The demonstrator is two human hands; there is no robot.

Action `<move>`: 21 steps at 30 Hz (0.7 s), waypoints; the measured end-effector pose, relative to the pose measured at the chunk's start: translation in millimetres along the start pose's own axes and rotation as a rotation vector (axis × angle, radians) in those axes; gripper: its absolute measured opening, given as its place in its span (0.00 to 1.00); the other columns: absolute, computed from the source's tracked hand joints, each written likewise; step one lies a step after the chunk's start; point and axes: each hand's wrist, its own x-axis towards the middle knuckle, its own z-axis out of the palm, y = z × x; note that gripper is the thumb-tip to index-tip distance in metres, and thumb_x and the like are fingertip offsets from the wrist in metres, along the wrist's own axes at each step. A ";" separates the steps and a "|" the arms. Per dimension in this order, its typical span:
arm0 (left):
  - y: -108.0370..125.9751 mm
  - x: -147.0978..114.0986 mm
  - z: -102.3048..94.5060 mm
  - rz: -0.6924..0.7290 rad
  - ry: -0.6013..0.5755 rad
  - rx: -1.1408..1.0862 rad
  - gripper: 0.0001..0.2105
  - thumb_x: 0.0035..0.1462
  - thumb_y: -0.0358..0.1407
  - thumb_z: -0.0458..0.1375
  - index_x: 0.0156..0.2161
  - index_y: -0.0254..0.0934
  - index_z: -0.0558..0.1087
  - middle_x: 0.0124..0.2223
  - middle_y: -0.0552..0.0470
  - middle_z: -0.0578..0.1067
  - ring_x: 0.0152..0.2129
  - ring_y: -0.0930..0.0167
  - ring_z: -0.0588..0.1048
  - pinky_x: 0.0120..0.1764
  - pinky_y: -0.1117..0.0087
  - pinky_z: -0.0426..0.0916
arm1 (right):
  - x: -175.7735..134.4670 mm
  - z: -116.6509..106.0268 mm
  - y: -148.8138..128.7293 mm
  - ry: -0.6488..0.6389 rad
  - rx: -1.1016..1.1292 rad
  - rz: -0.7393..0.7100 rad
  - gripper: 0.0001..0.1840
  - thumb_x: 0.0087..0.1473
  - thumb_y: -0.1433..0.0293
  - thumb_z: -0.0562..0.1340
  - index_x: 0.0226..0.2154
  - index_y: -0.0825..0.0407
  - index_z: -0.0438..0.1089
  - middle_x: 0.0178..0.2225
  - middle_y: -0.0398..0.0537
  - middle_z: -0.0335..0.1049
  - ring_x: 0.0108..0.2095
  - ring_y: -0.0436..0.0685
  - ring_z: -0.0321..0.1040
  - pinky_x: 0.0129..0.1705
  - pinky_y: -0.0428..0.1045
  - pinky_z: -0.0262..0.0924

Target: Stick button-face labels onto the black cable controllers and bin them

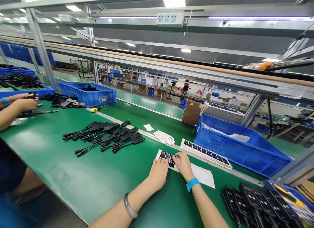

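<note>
A white sheet of black labels (pixel 162 154) lies on the green bench in front of me. My left hand (pixel 159 172) has its fingers bent and pressed onto the lower edge of this sheet. At the right end of the labels, my right hand (pixel 183 165) pinches at a black label with thumb and fingertips; its exact hold is partly hidden. White backing paper (pixel 203 175) extends to the right from under the right hand. Just beyond lies a strip stack of similar labels (pixel 206 152), and a white glove (pixel 164 137) rests to its left.
Black handled devices with short cables (pixel 117 133) are piled to the left. More black devices with labels (pixel 255 198) lie at the lower right. A blue bin (pixel 240 149) stands behind them, another blue bin (pixel 98 95) back left. A co-worker's hands (pixel 26 102) work at far left.
</note>
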 end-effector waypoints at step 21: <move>-85.8 12.5 -28.4 -0.611 0.334 -0.213 0.14 0.55 0.33 0.52 0.44 0.25 0.68 0.48 0.29 0.65 0.49 0.49 0.64 0.49 0.50 0.56 | -115.7 -72.2 -14.3 0.198 0.300 0.069 0.16 0.57 0.54 0.55 0.28 0.48 0.66 0.30 0.48 0.64 0.28 0.57 0.62 0.33 0.51 0.57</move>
